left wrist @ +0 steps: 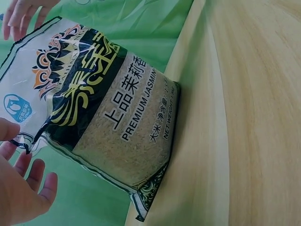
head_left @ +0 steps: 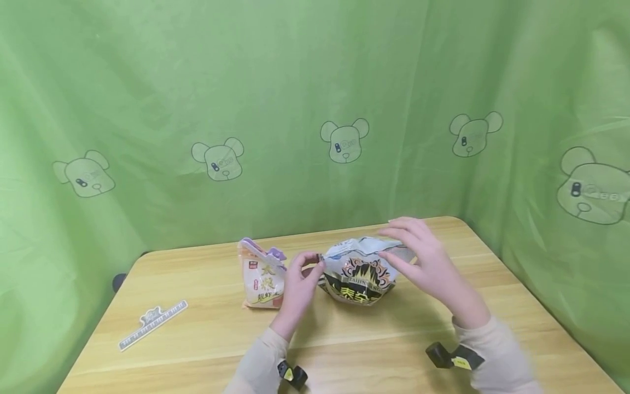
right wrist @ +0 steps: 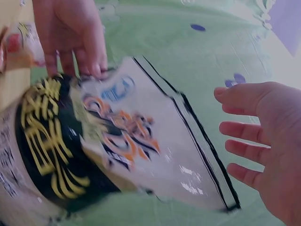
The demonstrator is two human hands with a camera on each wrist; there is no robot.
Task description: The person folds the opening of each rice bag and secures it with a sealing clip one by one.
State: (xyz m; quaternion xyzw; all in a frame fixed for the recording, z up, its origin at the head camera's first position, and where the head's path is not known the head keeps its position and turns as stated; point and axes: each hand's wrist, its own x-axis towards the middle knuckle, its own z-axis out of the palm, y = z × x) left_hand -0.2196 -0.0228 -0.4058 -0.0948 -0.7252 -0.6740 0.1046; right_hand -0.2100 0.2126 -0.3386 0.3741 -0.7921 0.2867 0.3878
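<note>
A bag of jasmine rice (head_left: 364, 282) stands upright on the table, its lower part clear and full of grains in the left wrist view. My left hand (head_left: 298, 287) pinches the bag's top left corner between thumb and fingers. In the left wrist view, the other fingers of that hand spread loosely below the corner. My right hand (head_left: 433, 265) hovers by the top right side of the bag. Its fingers are parted and hold nothing; a gap separates them from the bag's top edge (right wrist: 200, 132) in the right wrist view.
Left of the rice bag stands a smaller food packet (head_left: 261, 282) with a purple clip (head_left: 275, 254) across its top. A long sealing clip (head_left: 153, 325) with a piano-key pattern lies at the table's left. Green curtains (head_left: 280, 82) hang around the wooden table (head_left: 354, 350).
</note>
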